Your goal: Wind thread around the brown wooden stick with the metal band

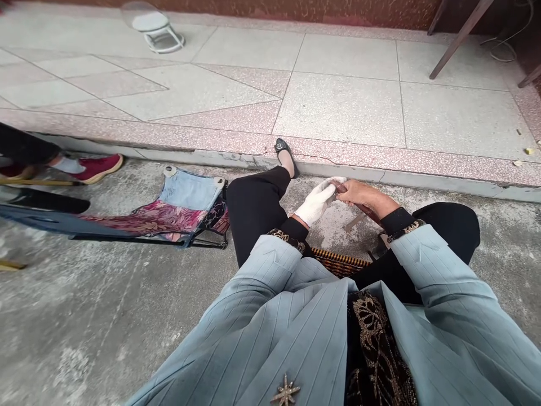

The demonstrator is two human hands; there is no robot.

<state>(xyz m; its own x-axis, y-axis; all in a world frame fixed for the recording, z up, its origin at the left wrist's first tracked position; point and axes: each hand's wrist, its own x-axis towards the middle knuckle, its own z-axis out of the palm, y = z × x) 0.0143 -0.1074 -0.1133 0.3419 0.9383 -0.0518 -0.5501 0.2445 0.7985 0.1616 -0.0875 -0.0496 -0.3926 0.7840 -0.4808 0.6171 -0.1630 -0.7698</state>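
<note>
My left hand (316, 202) wears a white knitted glove, its fingers curled closed at a small reddish-brown object (340, 188). My bare right hand (359, 194) meets it there, thumb and fingers closed on the same object. Both hands are together between my knees, just above the concrete. A brown, handle-like length (368, 212) shows below my right wrist; whether it joins the held object is hidden. Beneath it is a thin greyish-brown strip (354, 223), too unclear to name.
A low folding chair (190, 192) with patterned fabric stands left of my leg. Beyond it is another person's red shoe (99, 168). A raised tiled step (338, 107) runs ahead, bearing a white stool (154, 28). Woven orange-black edging (338, 260) shows beneath me.
</note>
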